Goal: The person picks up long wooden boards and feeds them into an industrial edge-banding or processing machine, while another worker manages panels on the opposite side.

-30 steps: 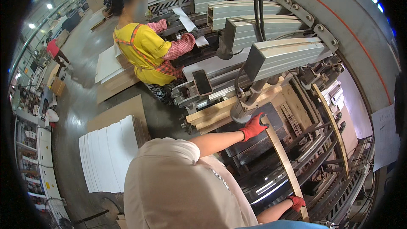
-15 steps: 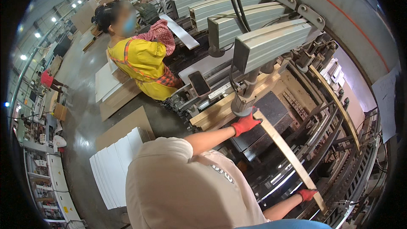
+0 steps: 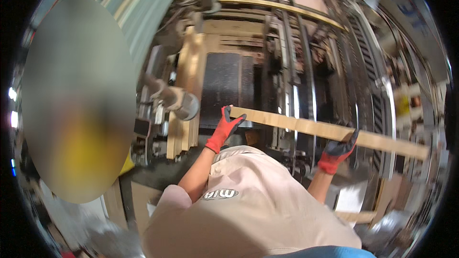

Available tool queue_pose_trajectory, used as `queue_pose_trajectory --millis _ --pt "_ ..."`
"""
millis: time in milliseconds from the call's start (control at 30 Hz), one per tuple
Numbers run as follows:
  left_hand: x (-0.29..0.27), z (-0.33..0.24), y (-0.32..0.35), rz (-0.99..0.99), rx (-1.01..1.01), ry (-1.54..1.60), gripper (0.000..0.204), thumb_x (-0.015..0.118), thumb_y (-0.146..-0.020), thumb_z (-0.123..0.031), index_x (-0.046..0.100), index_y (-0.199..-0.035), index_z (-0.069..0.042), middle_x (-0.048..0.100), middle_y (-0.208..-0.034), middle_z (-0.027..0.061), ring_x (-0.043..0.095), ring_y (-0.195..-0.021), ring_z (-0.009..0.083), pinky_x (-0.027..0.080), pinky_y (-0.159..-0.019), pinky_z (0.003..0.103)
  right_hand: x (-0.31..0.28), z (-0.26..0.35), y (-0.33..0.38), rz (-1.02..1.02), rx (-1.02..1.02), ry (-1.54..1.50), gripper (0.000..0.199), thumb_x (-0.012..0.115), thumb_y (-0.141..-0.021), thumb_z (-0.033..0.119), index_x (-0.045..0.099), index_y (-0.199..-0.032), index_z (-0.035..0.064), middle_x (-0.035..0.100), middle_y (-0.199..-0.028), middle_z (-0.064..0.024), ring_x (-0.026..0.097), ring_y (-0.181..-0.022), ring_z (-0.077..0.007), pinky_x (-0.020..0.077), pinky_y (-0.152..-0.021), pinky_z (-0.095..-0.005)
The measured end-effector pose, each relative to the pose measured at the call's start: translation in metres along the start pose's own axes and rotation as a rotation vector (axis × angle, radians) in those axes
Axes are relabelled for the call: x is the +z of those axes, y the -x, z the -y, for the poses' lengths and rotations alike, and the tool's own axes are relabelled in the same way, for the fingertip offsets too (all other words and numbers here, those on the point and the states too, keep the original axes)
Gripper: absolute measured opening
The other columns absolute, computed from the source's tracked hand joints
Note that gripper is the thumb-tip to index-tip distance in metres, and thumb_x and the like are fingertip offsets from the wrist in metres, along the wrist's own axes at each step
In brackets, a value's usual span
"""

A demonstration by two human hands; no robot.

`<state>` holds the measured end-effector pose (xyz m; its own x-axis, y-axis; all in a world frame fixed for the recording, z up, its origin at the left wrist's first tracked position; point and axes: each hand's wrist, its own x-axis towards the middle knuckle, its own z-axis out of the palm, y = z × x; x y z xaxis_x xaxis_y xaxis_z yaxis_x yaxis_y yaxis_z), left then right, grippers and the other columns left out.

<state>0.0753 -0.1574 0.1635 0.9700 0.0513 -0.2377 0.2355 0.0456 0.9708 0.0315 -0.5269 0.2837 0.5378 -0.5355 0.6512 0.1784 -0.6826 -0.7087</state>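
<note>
A long, pale wooden strip (image 3: 296, 125) lies across in front of my body, its right end slightly lower. My left hand (image 3: 224, 131), in a red glove with dark fingers, grips its left end between thumb and fingers. Farther right, my right hand (image 3: 338, 153), gloved alike, is closed round the strip from the near side, and the wood's far end sticks out beyond it. The strip is held above the metal rails (image 3: 311, 86) of a machine.
Several wooden strips (image 3: 185, 134) stand side by side left of a black plate (image 3: 221, 83). A round metal press foot (image 3: 187, 107) hangs above them. Another long strip (image 3: 282, 5) lies across the far side. At left, a person in yellow (image 3: 88, 155) is blurred.
My view has turned to the right, toward the machine. The wooden strip, still in both hands, now runs nearly level across my front rather than slanting steeply.
</note>
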Motion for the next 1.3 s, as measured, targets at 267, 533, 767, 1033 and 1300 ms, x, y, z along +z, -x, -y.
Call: queue_pose_trajectory --millis 267,533,767,1033,1300 --pt "0.072 -0.038 -0.011 0.751 -0.003 0.093 0.039 0.060 -0.089 -0.009 0.049 -0.126 -0.004 0.055 -0.123 0.0062 0.052 -0.113 0.0146 0.040 -0.098 0.028 -0.274 -0.030 -0.173 0.054 -0.007 0.187 0.044 0.051 -0.093 0.027 0.048 -0.129 0.0017 0.054 -0.126 -0.0126 0.055 -0.108 -0.0208 0.0423 -0.094 -0.0321" --pt "0.048 -0.064 -0.031 0.520 0.122 0.443 0.048 0.053 -0.094 -0.020 0.038 -0.138 -0.006 0.052 -0.129 0.0090 0.054 -0.114 0.0179 0.042 -0.097 0.032 -0.187 0.099 -0.114 0.384 0.531 0.295 0.066 0.075 -0.071 0.016 0.047 -0.130 0.0023 0.058 -0.112 -0.0116 0.058 -0.097 -0.0230 0.0456 -0.085 -0.0317" --pt "0.026 -0.150 -0.038 0.271 0.346 0.969 0.054 0.045 -0.097 -0.039 0.033 -0.142 -0.011 0.053 -0.127 0.0035 0.057 -0.103 0.0134 0.046 -0.089 0.031 -0.030 0.101 -0.055 1.196 0.320 0.373 0.049 0.072 -0.070 0.007 0.060 -0.117 0.0098 0.064 -0.104 -0.0172 0.063 -0.098 -0.0273 0.0477 -0.081 -0.0323" --pt "-0.001 -0.133 -0.024 -0.058 0.333 0.780 0.047 0.056 -0.083 0.007 0.047 -0.127 -0.004 0.056 -0.117 0.0062 0.058 -0.103 0.0138 0.049 -0.087 0.027 -0.006 0.032 -0.040 1.206 -0.166 0.565 0.048 0.066 -0.072 0.003 0.057 -0.119 0.0121 0.062 -0.110 -0.0124 0.061 -0.097 -0.0333 0.0487 -0.082 -0.0395" --pt "0.009 -0.154 0.036 -0.021 0.526 0.627 0.064 0.068 -0.076 0.007 0.038 -0.131 -0.006 0.050 -0.122 0.0068 0.053 -0.110 0.0150 0.047 -0.089 0.028 -0.007 0.035 -0.032 1.043 -0.259 0.620 0.053 0.062 -0.069 -0.001 0.055 -0.121 0.0094 0.059 -0.109 -0.0170 0.056 -0.100 -0.0380 0.0446 -0.088 -0.0423"
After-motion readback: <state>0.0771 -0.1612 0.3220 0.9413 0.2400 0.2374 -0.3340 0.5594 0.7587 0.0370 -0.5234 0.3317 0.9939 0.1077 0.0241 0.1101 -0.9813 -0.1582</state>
